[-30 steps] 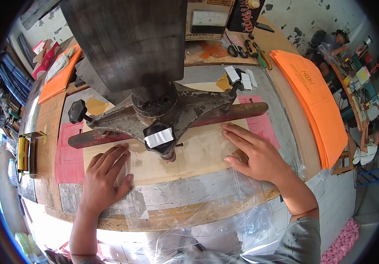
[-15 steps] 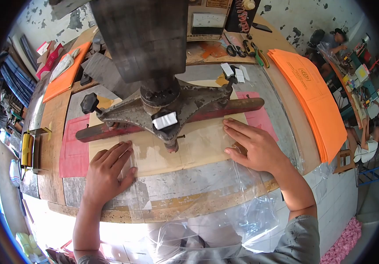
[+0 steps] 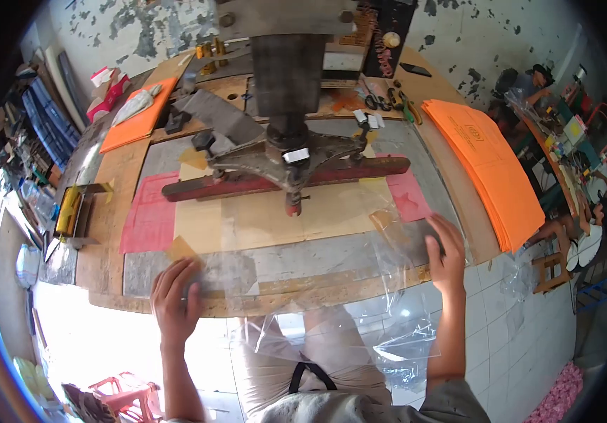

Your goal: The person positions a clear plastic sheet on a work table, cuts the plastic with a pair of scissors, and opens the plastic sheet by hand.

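Note:
My left hand is over the bench's front edge, fingers stretched and thumb apart, beside a small tan flap. My right hand is raised at the right, fingers extended and thumb apart, near a pink patch. Neither hand visibly holds anything. Between them, a clear plastic sheet lies on the bench and hangs over its front edge. Behind it, a press head carries a long dark red bar above a tan sheet. Another pink patch lies left.
A stack of orange printed sheets lies right; more orange sheets lie left. A yellow tape roll sits at the left edge. Scissors and pliers are at the back. Other people sit at a bench far right.
Both hands have drawn back from the tan sheet toward the front edge and moved wider apart. The camera view has shifted back, showing more of the bench and floor.

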